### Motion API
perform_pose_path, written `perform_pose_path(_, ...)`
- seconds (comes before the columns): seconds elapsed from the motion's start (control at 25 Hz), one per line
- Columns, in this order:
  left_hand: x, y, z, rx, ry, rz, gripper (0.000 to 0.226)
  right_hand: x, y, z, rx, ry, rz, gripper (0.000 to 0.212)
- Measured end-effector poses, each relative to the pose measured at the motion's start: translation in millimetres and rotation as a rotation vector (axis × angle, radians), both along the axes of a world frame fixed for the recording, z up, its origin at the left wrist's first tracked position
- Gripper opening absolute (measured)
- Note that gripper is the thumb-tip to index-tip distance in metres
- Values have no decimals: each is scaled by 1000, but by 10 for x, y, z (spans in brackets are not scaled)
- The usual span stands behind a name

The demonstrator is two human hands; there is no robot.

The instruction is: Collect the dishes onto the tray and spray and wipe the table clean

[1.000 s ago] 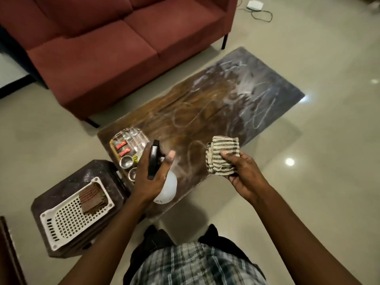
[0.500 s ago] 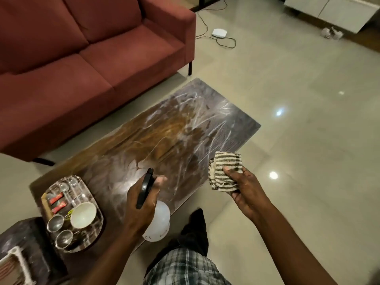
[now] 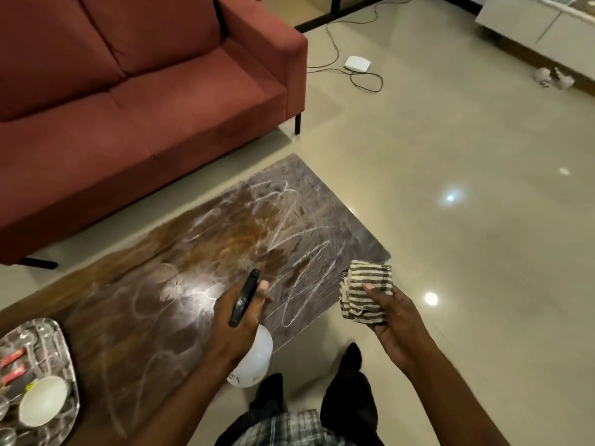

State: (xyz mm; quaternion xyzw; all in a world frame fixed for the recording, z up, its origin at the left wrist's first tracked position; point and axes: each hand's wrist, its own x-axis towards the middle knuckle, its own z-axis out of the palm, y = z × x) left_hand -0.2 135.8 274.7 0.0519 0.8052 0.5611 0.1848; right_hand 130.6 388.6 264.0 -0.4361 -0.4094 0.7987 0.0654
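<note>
My left hand (image 3: 235,320) grips a white spray bottle (image 3: 252,360) by its black trigger head, held over the near edge of the low table (image 3: 180,268). The dark brown tabletop shows whitish smear streaks across its middle and right end. My right hand (image 3: 391,320) holds a folded striped cloth (image 3: 365,291) in the air just off the table's right near corner. A glass tray (image 3: 66,352) at the table's left end carries a white bowl (image 3: 43,400), red sachets and small metal pieces.
A red sofa (image 3: 145,101) stands close behind the table, one leg near its far corner. My legs and feet are on the tiled floor (image 3: 467,236) by the near edge. A white box with cables (image 3: 357,63) lies farther back; a cabinet is at top right.
The view has swung right along the table, so the tray slid to the lower left edge and the stool left the frame. Both hands keep their holds, now nearer the table's right end.
</note>
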Motion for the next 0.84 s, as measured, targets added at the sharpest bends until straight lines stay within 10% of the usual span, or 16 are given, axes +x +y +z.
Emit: perform_pose_path(0.84,-2499,2514,-1663,-25,-60,233,46,-2755,2117,-1697,209,-178,338,30)
